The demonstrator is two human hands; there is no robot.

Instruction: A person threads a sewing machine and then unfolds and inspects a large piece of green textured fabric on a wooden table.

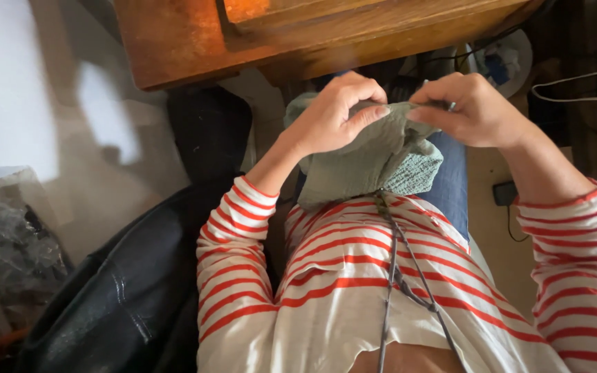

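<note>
Just below the edge of the wooden table, both hands met over a piece of sage-green knitted fabric that lay bunched on the person's lap. On the near side of the table edge, the left hand was curled closed, its thumb and fingers pinching the upper edge of the fabric. Beside it, almost touching, the right hand was likewise closed, pinching the same edge together with a thin metal knitting needle, only the tip of which showed between the fingers. Away from the table, the fabric hung down toward the person's body, over blue jeans and against the hem of a red-and-white striped top. A thin dark cord ran down across that top. Left of the lap, well clear of the table, lay a black leather jacket. Under the table's far right end, a white cable trailed over the floor.
</note>
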